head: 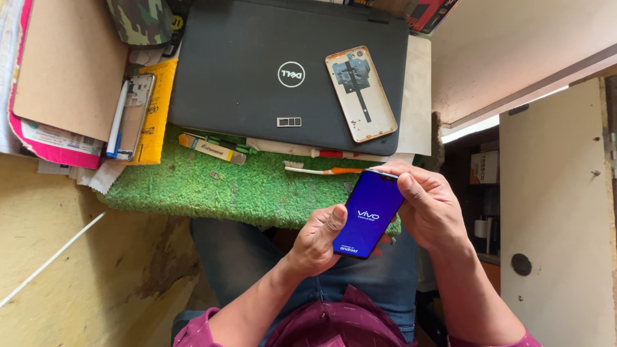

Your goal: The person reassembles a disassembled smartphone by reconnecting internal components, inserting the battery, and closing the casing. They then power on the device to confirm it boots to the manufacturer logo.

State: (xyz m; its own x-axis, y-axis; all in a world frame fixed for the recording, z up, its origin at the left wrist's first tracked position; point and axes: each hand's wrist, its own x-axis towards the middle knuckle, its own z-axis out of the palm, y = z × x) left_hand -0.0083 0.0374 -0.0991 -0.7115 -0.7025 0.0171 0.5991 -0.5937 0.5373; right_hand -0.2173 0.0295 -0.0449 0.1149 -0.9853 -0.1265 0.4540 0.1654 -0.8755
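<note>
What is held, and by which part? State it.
A smartphone with a lit blue screen: left hand grips its lower left edge, right hand its top right corner.

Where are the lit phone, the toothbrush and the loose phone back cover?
lit phone (369,215): head view, middle of its blue screen.
toothbrush (321,170): head view, on its handle, lying on the green mat.
phone back cover (361,93): head view, its centre, on the closed laptop.

You held a phone (369,214) w/ both hands; its screen was lit deep blue w/ small white marks at centre and bottom. On the green mat (212,186) lay a flat tube-like pack (211,149), orange and white. Left of the laptop (283,71) a yellow packet (156,109) stood. At far right, a beige box (485,168) sat on a dark shelf.
</note>
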